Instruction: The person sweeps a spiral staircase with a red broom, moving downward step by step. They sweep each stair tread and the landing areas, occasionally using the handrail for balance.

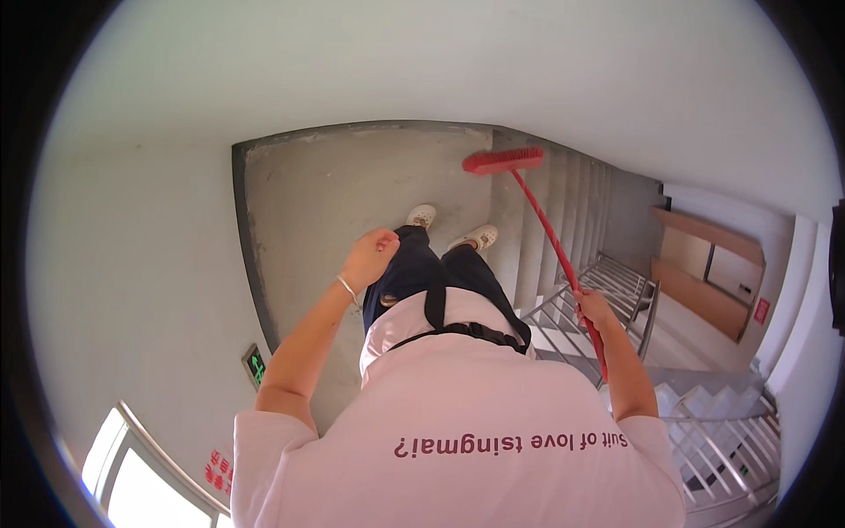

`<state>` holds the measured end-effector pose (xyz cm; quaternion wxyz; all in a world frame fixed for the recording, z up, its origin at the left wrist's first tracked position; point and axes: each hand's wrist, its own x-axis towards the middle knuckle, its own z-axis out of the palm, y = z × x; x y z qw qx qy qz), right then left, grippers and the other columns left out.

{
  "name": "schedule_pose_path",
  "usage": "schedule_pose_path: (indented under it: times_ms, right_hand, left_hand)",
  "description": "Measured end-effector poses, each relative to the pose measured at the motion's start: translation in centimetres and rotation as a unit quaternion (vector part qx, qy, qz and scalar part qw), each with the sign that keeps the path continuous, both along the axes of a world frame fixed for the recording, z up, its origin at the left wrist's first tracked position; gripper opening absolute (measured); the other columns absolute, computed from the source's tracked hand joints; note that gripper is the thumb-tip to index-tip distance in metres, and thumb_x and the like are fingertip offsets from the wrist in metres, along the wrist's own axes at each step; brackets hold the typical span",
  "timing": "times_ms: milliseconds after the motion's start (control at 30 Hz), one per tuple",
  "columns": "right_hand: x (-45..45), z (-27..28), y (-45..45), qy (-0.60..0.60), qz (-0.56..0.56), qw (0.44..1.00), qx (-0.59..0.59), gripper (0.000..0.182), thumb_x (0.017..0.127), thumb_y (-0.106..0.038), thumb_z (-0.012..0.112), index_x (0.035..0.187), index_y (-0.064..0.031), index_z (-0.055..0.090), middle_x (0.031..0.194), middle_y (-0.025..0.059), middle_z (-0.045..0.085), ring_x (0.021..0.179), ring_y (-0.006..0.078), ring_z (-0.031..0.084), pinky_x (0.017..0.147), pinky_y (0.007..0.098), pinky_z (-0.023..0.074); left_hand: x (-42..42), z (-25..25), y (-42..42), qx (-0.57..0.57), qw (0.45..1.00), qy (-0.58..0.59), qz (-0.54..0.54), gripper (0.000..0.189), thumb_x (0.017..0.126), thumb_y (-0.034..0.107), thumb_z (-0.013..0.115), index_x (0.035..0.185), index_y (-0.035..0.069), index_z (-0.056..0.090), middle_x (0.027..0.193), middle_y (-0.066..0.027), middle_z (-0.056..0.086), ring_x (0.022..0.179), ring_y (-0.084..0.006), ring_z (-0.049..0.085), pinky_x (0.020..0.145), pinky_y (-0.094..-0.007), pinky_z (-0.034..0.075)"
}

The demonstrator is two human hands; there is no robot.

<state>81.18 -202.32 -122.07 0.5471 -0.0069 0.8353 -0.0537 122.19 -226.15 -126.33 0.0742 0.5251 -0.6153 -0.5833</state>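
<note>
My right hand (pixel 593 309) is closed around the handle of a red push broom (pixel 551 234), near the handle's lower end in the picture. The broom's head (pixel 503 160), with red bristles, is over the top edge of the stairs, beside the landing; whether it touches the floor I cannot tell. My left hand (pixel 373 257) is held in front of my left thigh with its fingers curled, and nothing shows in it. A pale bracelet (pixel 348 290) is around the left wrist.
I stand on a concrete landing (pixel 343 178) with dark-edged walls. Concrete stairs (pixel 561 198) lead off to the right, along a metal railing (pixel 574 323). Farther right are a brown-framed door or panel (pixel 709 270) and another railing (pixel 726 449). A green-lit sign (pixel 254 366) and a window (pixel 155 488) are at left.
</note>
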Motion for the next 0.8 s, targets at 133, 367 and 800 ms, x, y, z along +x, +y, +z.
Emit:
schedule_pose_path:
  times_ms: [133,367,800]
  right_hand:
    - [1.7,1.4,2.1,-0.023,-0.029,0.998,-0.042,0.022,0.088,-0.024,0.047,0.097,-0.0038,0.052,0.058,0.0036,0.046,0.035,0.0103,0.038,0.031,0.025,0.032]
    - [5.8,-4.8,2.5,-0.11,-0.19,0.972,-0.078,0.024,0.086,-0.026,0.049,0.081,-0.0022,0.05,0.059,0.0049,0.048,0.038,0.0118,0.041,0.034,0.0266,0.0352]
    - [4.2,-0.9,5.6,-0.035,-0.218,0.96,-0.171,0.019,0.084,-0.018,0.052,0.077,-0.0011,0.049,0.057,0.0043,0.048,0.04,0.0085,0.042,0.034,0.0229,0.0355]
  left_hand:
    - [-1.0,-0.5,0.8,-0.011,0.999,-0.006,-0.033,0.021,0.08,0.019,0.056,0.091,0.001,0.058,0.082,-0.0108,0.062,0.076,-0.0196,0.059,0.071,-0.0281,0.046]
    - [-2.5,-0.8,1.5,0.002,0.996,-0.031,-0.087,0.022,0.081,0.021,0.055,0.091,0.002,0.059,0.081,-0.0091,0.062,0.076,-0.017,0.059,0.072,-0.0272,0.045]
    - [-2.1,-0.5,1.6,-0.015,0.986,-0.101,-0.128,0.021,0.081,0.024,0.055,0.089,0.005,0.06,0.081,-0.007,0.063,0.075,-0.0166,0.059,0.07,-0.027,0.046]
